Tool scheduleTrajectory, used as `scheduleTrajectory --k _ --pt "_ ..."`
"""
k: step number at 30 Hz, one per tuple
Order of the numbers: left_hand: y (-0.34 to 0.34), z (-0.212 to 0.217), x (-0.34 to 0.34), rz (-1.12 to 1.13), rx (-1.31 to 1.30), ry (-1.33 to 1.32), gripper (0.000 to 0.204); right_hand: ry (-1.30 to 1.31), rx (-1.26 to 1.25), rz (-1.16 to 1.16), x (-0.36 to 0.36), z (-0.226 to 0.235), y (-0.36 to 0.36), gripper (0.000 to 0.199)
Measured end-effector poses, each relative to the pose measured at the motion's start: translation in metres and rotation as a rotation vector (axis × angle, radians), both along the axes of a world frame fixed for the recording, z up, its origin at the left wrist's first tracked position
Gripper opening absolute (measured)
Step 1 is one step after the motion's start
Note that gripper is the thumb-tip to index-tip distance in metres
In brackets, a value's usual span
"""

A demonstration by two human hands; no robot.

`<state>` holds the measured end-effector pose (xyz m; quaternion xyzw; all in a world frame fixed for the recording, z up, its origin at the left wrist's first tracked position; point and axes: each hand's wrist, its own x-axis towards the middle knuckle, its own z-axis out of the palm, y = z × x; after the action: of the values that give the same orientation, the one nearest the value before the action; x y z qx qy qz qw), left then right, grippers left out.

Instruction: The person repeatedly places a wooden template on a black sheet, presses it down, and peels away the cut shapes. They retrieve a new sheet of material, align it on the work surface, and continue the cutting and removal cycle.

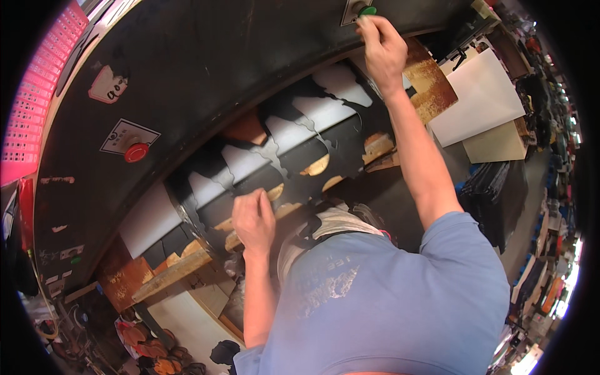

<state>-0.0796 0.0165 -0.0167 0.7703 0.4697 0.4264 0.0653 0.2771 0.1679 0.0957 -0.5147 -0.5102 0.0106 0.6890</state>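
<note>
Here the right hand (382, 47) is raised to the black machine housing (206, 69), its fingers narrowed on the green push button (367, 10) in a small plate at the top edge. The left hand (253, 220) rests lower down, closed loosely on the black sheet material (325, 150) that lies across the press bed, near a wooden block (178, 272); whether it grips or only steadies the sheet cannot be told. The sheet shows scalloped cut-outs with pale board visible beneath. A red push button (136, 152) sits on the housing well to the left, untouched. Judged from this, the step in hand is actuating the press while the sheet is held in position. The next move appears to call for keeping the left fingers outside the pressing zone and holding the sheet square.
</note>
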Motion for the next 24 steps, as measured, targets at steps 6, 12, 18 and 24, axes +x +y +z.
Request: scheduleTrajectory --k 6,12,18,24 --pt "0.022 0.018 0.015 0.002 0.027 0.040 0.005 0.014 -0.112 0.104 0.029 -0.017 -0.039 0.024" --pt "0.051 0.036 0.007 -0.004 -0.016 0.141 0.013 -0.295 -0.385 0.013 -0.017 -0.088 -0.088 0.021" --pt "0.066 0.042 0.005 0.013 -0.056 0.184 0.022 -0.467 -0.400 0.040 -0.023 -0.097 -0.078 0.019" --pt "0.058 0.028 0.001 0.043 -0.108 0.229 0.025 -0.489 -0.336 0.074 -0.027 -0.110 -0.082 0.015"
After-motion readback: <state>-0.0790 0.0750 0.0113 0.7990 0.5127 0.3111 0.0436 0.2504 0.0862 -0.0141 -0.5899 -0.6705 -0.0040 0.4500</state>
